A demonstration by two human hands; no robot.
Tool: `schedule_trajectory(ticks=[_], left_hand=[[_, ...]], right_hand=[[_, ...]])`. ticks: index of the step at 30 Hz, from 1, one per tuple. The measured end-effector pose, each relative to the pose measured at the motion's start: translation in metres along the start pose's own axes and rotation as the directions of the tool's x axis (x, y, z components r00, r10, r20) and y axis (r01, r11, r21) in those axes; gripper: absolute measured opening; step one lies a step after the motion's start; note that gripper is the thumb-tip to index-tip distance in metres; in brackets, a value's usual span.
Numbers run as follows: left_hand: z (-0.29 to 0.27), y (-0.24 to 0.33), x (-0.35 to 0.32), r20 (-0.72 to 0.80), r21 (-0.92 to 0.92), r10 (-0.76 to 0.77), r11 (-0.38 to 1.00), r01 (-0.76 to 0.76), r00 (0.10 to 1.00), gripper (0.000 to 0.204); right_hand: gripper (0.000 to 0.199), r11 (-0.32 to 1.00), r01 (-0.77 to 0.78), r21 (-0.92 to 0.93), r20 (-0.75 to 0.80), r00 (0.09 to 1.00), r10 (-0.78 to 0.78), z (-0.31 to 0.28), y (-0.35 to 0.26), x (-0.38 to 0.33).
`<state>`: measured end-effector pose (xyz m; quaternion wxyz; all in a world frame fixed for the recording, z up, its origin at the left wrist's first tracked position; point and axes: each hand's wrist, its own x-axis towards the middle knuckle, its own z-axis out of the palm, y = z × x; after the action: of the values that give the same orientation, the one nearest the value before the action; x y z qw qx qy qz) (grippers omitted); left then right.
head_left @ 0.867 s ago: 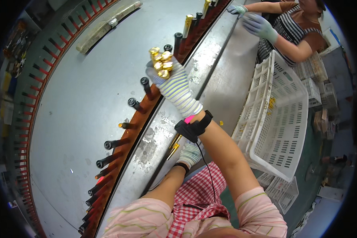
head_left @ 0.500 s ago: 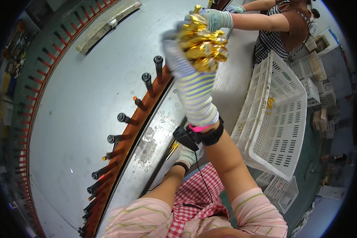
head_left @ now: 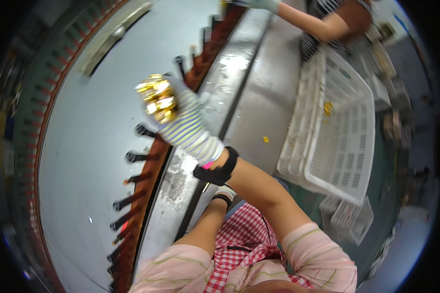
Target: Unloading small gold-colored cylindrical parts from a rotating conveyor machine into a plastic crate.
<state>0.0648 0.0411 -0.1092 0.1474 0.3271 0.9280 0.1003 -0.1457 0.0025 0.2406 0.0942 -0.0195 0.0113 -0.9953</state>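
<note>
Grey worktop, with a brown rail of black-tipped posts along its right edge; above the worktop, beside that edge, gloved right hand, apparently closed round a shiny gold bundle; may spill through a slack grip, or snag on a post from too low a pass; left hand mostly behind the right forearm; cannot tell whether spread or pinching.

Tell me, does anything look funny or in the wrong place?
Maybe: a little yellow scrap lies alone on the grey bench, left of the white crate. It might be dropped, because the gold bundle is in the right hand, away from it.
</note>
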Motion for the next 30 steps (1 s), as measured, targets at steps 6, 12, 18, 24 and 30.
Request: schedule_trajectory(ticks=[6,12,18,24,30], left_hand=[[0.06,-0.1,0.013,-0.214,-0.152,-0.037,0.988,0.004,0.976,0.051],[-0.099,-0.004,0.017,-0.326,-0.004,0.293,0.95,-0.312,0.899,0.053],[-0.104,-0.008,0.015,-0.288,0.014,0.287,0.955,-0.296,0.914,0.051],[-0.104,-0.006,0.016,-0.247,0.045,0.281,0.959,-0.279,0.927,0.049],[-0.099,-0.01,0.016,-0.192,0.054,0.281,0.96,-0.276,0.94,0.051]], right_hand=[[0.023,0.016,0.896,-0.443,0.801,0.403,-0.443,0.079,-0.019,-0.033],[0.055,-0.382,0.218,-0.898,0.426,0.645,-0.634,-0.004,-0.223,-0.161],[0.041,-0.759,-0.518,-0.395,0.192,0.762,-0.619,-0.07,-0.398,-0.254],[0.031,-0.91,-0.41,0.056,-0.636,0.688,-0.349,-0.224,-0.433,-0.321],[0.041,-0.933,-0.358,0.036,-0.824,0.517,-0.23,-0.309,-0.409,-0.345]])
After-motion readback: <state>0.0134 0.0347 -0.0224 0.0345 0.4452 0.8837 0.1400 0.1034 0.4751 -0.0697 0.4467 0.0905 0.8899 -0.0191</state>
